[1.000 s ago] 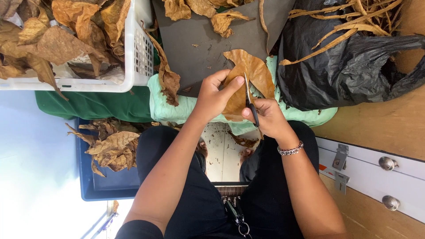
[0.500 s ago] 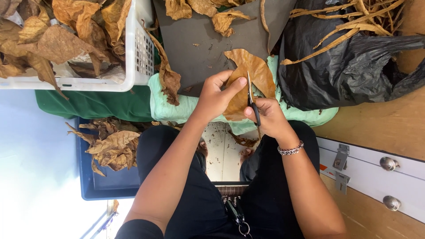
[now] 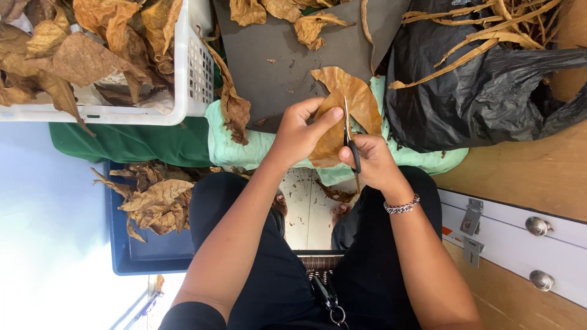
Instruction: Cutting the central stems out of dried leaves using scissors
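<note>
Down over the lap we look, and the left hand point(image 3: 301, 135) is pinching a dried brown leaf point(image 3: 342, 113) by its left edge, thumb stretched out across the face of it, fingers curled behind. The right hand point(image 3: 372, 160) is closed around the dark handles of a pair of scissors point(image 3: 350, 137), blades pointing up and away from the body, lying right along the middle of the leaf and touching it; whether the blades are parted is too fine to tell. The leaf is held up just above a pale green cloth point(image 3: 244, 143) draped over the front edge of a grey board point(image 3: 275, 61), with loose leaf pieces scattered at the board's far end. A chain bracelet point(image 3: 402, 206) sits on the right wrist. To the left, a white plastic basket point(image 3: 195, 79) is heaped with more dried leaves, resting on a dark green cloth point(image 3: 134, 143). Below it, a blue tray point(image 3: 140, 256) holds a few crumpled leaves point(image 3: 153, 195). To the right, a black plastic bag point(image 3: 465, 91) carries long stripped leaf stems point(image 3: 489, 27), well apart from the hands. Beyond it, a wooden surface point(image 3: 526, 171) and a white panel with metal knobs point(image 3: 538, 226). Keys point(image 3: 327, 299) hang at the waist.
</note>
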